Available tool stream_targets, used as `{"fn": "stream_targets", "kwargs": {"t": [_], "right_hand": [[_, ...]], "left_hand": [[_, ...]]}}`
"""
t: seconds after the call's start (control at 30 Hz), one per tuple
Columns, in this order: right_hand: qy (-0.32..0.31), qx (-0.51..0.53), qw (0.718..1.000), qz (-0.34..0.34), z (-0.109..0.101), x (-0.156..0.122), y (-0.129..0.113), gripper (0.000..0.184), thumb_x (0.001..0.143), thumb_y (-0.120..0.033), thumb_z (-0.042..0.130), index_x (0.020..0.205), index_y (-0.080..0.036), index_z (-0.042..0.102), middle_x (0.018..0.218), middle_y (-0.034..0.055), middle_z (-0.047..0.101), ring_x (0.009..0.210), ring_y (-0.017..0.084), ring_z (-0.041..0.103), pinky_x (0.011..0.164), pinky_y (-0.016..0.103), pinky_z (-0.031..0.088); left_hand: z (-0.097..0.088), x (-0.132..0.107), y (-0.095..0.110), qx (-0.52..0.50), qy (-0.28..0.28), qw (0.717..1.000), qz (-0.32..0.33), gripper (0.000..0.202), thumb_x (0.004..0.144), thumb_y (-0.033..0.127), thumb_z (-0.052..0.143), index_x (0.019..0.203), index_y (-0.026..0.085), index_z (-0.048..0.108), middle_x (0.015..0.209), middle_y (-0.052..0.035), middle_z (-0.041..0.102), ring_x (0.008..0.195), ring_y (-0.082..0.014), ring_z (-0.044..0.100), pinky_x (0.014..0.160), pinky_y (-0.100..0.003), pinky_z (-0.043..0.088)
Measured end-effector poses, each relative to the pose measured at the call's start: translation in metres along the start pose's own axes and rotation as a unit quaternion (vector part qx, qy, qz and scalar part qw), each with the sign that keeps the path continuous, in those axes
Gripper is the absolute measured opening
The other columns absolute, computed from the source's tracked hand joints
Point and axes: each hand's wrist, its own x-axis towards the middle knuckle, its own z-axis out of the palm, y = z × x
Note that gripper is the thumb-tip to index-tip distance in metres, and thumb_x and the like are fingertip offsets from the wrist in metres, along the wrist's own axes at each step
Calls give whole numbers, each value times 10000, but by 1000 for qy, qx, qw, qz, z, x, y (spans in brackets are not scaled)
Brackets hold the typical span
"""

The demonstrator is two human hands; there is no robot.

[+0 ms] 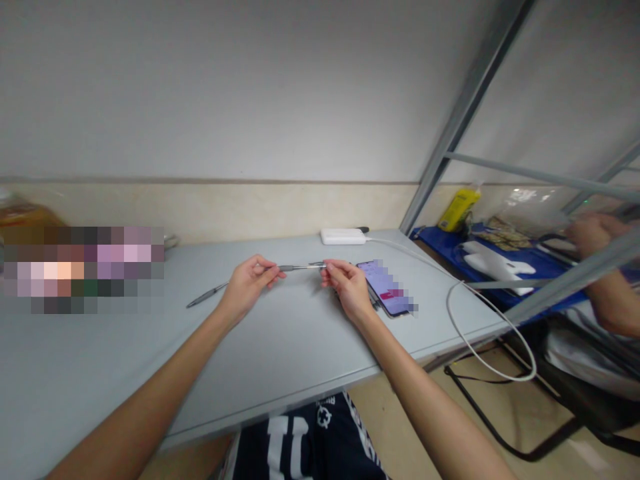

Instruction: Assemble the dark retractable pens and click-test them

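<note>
Above the desk, a slim pen [300, 268] stretches level between my two hands. My left hand [250, 283] pinches its grey grip end. At the clear or silvery other end, the fingers of my right hand [346, 283] are closed on it, hiding the tip. A second grey pen [206, 295] lies on the desk, partly behind my left hand. Just right of my right hand rests a phone [387, 288] with its screen lit. Something dark, partly covered by my right hand, lies along the phone's near side.
A white power bank [343, 236] sits by the wall, its cable [453, 313] looping over the desk's right edge. A metal frame post [465, 110] rises there. Beyond it are a blue table [425, 235], a yellow packet [459, 208] and another person's arm [607, 287]. Blurred items stand left.
</note>
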Motion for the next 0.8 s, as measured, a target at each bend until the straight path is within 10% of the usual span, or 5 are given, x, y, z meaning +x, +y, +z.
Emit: {"fn": "stream_targets", "kwargs": {"t": [0.27, 0.6, 0.8], "right_hand": [[-202, -298, 933, 24, -2, -11, -16, 266, 730, -375, 630, 623, -132, 653, 540, 2, 582, 499, 93, 456, 515, 234, 348], [-132, -265, 955, 17, -7, -12, -36, 454, 801, -557, 518, 593, -157, 568, 485, -18, 502, 423, 79, 398, 424, 214, 287], [-201, -305, 927, 85, -11, -14, -39, 459, 803, -556, 521, 608, -146, 591, 439, -34, 470, 385, 60, 297, 393, 218, 179]], "left_hand": [[-4, -5, -4, 89, -130, 987, -15, 249, 733, 347, 685, 774, 171, 514, 806, -59, 722, 647, -123, 593, 592, -241, 392], [-5, -4, 4, 56, -122, 991, -8, 246, 738, 365, 677, 769, 161, 542, 750, -58, 720, 572, -104, 529, 587, -251, 402], [-5, -4, 3, 52, -94, 994, -6, 297, 725, 418, 685, 746, 166, 530, 699, -48, 699, 574, -116, 552, 584, -256, 425]]}}
